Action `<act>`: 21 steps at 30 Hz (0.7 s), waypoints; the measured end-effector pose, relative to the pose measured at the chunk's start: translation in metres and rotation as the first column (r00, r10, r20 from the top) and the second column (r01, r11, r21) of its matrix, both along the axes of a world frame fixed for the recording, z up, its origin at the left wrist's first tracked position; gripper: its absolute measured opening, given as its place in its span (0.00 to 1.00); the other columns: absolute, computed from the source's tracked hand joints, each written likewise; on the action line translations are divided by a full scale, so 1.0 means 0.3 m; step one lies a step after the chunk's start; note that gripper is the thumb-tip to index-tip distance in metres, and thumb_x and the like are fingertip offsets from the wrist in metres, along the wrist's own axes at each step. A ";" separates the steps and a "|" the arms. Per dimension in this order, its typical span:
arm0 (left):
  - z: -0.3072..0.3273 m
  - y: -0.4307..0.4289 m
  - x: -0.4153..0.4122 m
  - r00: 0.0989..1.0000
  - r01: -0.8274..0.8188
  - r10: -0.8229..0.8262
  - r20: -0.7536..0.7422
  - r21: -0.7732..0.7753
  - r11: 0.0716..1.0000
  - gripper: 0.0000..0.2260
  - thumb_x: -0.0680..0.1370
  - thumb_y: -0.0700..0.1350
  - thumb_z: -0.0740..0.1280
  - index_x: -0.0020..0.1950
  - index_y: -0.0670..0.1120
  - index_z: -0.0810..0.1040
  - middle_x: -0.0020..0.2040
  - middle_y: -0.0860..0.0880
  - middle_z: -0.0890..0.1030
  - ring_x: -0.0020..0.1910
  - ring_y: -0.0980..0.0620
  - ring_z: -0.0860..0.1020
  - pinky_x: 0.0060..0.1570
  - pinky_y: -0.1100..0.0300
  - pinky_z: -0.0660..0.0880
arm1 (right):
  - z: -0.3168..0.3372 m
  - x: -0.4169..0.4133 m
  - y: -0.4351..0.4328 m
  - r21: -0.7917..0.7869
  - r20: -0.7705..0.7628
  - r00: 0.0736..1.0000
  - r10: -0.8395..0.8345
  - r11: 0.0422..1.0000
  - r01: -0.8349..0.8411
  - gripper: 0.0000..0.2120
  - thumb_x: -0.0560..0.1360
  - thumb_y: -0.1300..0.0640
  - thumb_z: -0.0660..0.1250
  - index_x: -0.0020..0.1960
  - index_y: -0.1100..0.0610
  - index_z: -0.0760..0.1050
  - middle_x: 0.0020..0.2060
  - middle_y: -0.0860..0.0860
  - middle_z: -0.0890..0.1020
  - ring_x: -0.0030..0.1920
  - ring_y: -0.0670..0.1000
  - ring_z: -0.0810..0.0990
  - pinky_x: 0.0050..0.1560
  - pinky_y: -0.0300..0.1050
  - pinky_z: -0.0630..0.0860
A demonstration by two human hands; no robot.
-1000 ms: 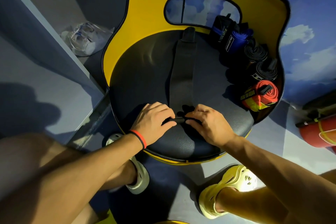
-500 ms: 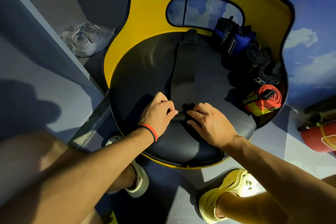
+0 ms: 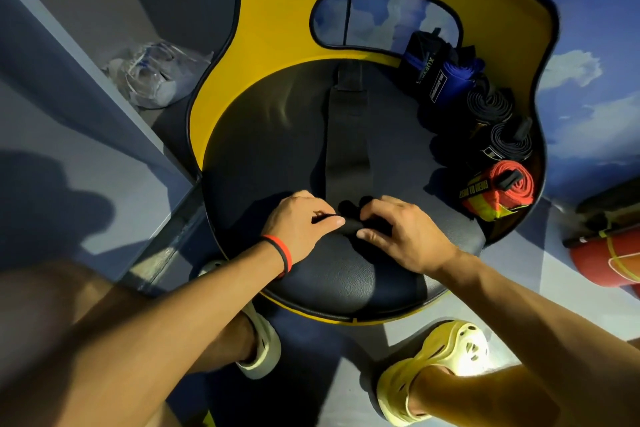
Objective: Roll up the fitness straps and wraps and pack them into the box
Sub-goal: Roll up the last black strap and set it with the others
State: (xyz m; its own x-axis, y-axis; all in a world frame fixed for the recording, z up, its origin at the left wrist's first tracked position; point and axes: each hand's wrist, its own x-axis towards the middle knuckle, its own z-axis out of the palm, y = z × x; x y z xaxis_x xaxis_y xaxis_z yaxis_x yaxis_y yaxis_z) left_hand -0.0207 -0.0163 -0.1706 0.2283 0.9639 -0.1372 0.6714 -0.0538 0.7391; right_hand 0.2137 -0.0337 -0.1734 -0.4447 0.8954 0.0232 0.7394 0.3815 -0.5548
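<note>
Between the left hand (image 3: 300, 225) and right hand (image 3: 401, 236), both pinching it closed, lies the black strap's (image 3: 347, 135) rolled end

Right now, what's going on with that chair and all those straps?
A person is rolling up a long black strap that lies flat along the black seat. The left hand and right hand pinch the small roll started at its near end. Most of the strap is still unrolled. Several finished rolls, including a red wrap and a blue wrap, sit along the seat's right edge.
</note>
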 end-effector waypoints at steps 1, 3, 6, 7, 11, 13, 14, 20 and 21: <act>0.007 -0.003 0.004 0.999 -0.024 0.024 0.027 0.000 1.000 0.07 0.74 0.52 0.75 0.48 0.51 0.83 0.46 0.55 0.81 0.45 0.56 0.80 0.48 0.56 0.78 | -0.004 0.000 0.004 -0.058 -0.053 0.998 -0.039 0.998 0.036 0.11 0.78 0.46 0.71 0.55 0.50 0.78 0.48 0.46 0.79 0.49 0.48 0.79 0.50 0.47 0.77; 0.011 -0.008 0.013 0.999 -0.040 0.039 0.012 0.045 0.998 0.08 0.74 0.51 0.76 0.43 0.51 0.78 0.42 0.55 0.80 0.42 0.56 0.79 0.44 0.55 0.78 | -0.011 -0.005 0.010 -0.091 -0.093 0.987 -0.132 0.988 0.124 0.09 0.79 0.47 0.71 0.54 0.51 0.82 0.48 0.46 0.78 0.49 0.48 0.80 0.51 0.43 0.76; 0.007 -0.004 0.023 0.998 -0.063 0.063 -0.008 0.061 0.996 0.10 0.74 0.50 0.75 0.38 0.51 0.77 0.39 0.55 0.79 0.38 0.56 0.79 0.42 0.51 0.79 | -0.019 -0.027 -0.007 0.124 -0.037 0.985 -0.170 0.977 0.174 0.11 0.80 0.48 0.69 0.57 0.53 0.83 0.49 0.49 0.75 0.48 0.51 0.78 0.49 0.44 0.76; 0.006 0.003 0.025 0.997 -0.081 0.080 0.007 0.036 0.996 0.10 0.74 0.50 0.75 0.38 0.50 0.77 0.37 0.54 0.79 0.35 0.56 0.80 0.41 0.50 0.79 | -0.020 -0.030 -0.016 0.178 -0.001 0.993 -0.116 0.977 0.114 0.12 0.81 0.49 0.69 0.60 0.54 0.82 0.51 0.50 0.76 0.49 0.53 0.78 0.50 0.45 0.76; 0.005 0.029 0.040 0.993 -0.117 0.117 -0.016 0.007 0.993 0.10 0.76 0.50 0.73 0.38 0.49 0.77 0.37 0.52 0.80 0.33 0.54 0.81 0.42 0.50 0.79 | -0.029 -0.007 -0.027 0.206 0.126 0.992 -0.005 0.978 -0.021 0.20 0.78 0.49 0.72 0.66 0.55 0.77 0.58 0.52 0.75 0.54 0.55 0.76 0.52 0.51 0.79; 0.003 0.025 0.054 0.992 -0.083 0.090 -0.084 0.089 0.993 0.09 0.78 0.52 0.71 0.41 0.49 0.79 0.46 0.53 0.76 0.41 0.51 0.79 0.44 0.53 0.78 | -0.024 -0.003 -0.015 0.222 0.129 0.990 -0.055 0.975 0.025 0.19 0.79 0.50 0.71 0.68 0.55 0.79 0.56 0.51 0.75 0.54 0.54 0.76 0.50 0.50 0.79; 0.001 0.018 0.059 0.991 -0.067 0.080 -0.105 0.122 0.990 0.09 0.78 0.53 0.69 0.44 0.49 0.79 0.50 0.54 0.75 0.44 0.51 0.78 0.45 0.54 0.76 | -0.020 -0.004 -0.006 0.215 0.128 0.989 -0.067 0.976 0.038 0.18 0.80 0.50 0.69 0.68 0.55 0.79 0.56 0.51 0.75 0.54 0.54 0.76 0.50 0.50 0.79; -0.004 0.012 0.032 0.993 0.074 -0.072 -0.089 0.025 0.997 0.16 0.73 0.55 0.76 0.55 0.48 0.84 0.56 0.56 0.75 0.50 0.54 0.78 0.55 0.53 0.78 | 0.001 0.007 0.047 -0.020 -0.027 0.993 -0.111 0.994 0.110 0.11 0.82 0.47 0.65 0.59 0.52 0.80 0.49 0.47 0.78 0.48 0.49 0.80 0.51 0.49 0.78; 0.004 0.018 0.026 0.994 0.081 -0.081 -0.076 -0.012 0.997 0.16 0.72 0.55 0.76 0.55 0.48 0.84 0.55 0.55 0.76 0.50 0.54 0.78 0.55 0.54 0.78 | 0.007 0.006 0.045 -0.041 -0.054 0.991 -0.124 0.992 0.122 0.08 0.82 0.48 0.66 0.56 0.51 0.78 0.45 0.46 0.79 0.44 0.48 0.79 0.47 0.49 0.78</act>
